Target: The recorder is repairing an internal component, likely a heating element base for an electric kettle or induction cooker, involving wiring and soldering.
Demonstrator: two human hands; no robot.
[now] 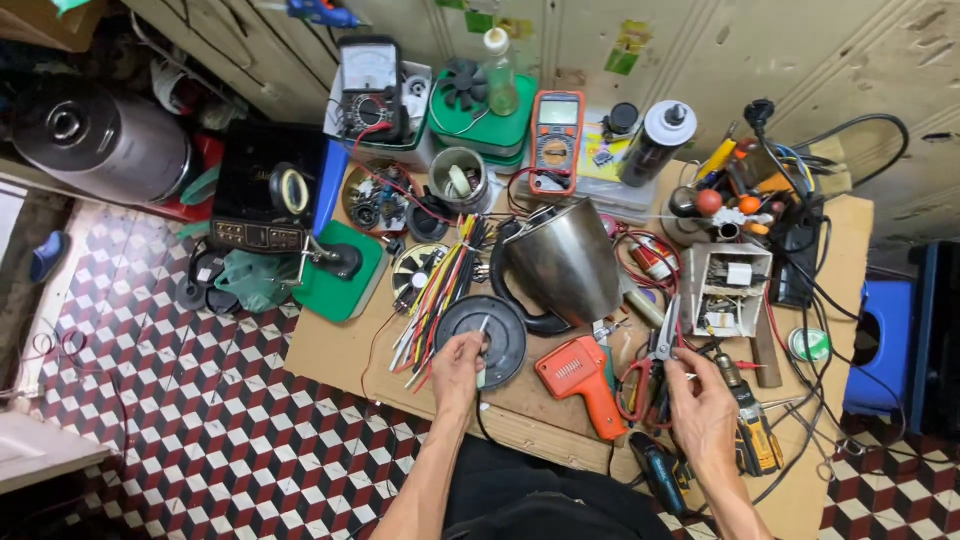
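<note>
Head camera: left hand (458, 362) pinches a thin white wire (483, 334) over the black round base (481, 338); right hand (700, 405) grips red-handled pliers (650, 375), lower right.

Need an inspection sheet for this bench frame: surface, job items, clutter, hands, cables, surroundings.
Surface: low wooden board, crowded.
Job's things: black round base beside tipped steel kettle; thin white stick.
Clutter: orange soldering gun, two meters, red-handled pliers, wire bundle.
Hands: left hand pinches the stick; right hand at the pliers, grip unclear.
Cables: black leads trail on the right.
Surroundings: checkered floor tiles, blue stool.
</note>
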